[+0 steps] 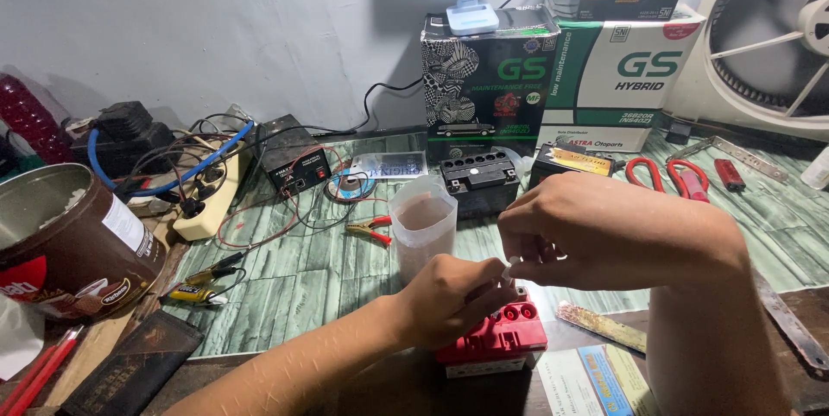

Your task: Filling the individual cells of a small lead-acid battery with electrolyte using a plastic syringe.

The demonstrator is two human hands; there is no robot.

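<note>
While both hands crowd over it, the small red-topped battery [494, 340] sits at the near edge of the table [311, 274], its long axis running left to right across the view and its top facing up. That top is glossy red plastic with a row of round caps; the lower body looks white and boxy. The left hand [449, 299] rests curled on the battery's left part, fingers bent tight, though what they grip is hidden. The right hand [579, 235] hovers just above, fingertips pinched narrow on a small white piece [509, 267] too tiny to identify.

Just behind stands a translucent plastic measuring jug [422, 224], upright, holding some liquid. Farther back lies a black battery [480, 179], rectangular, with six holes along its top. Red-handled scissors [667, 176] lie to the right on the green wood-grain table covering. A brown tin [73, 243] stands at far left, round and open.
</note>
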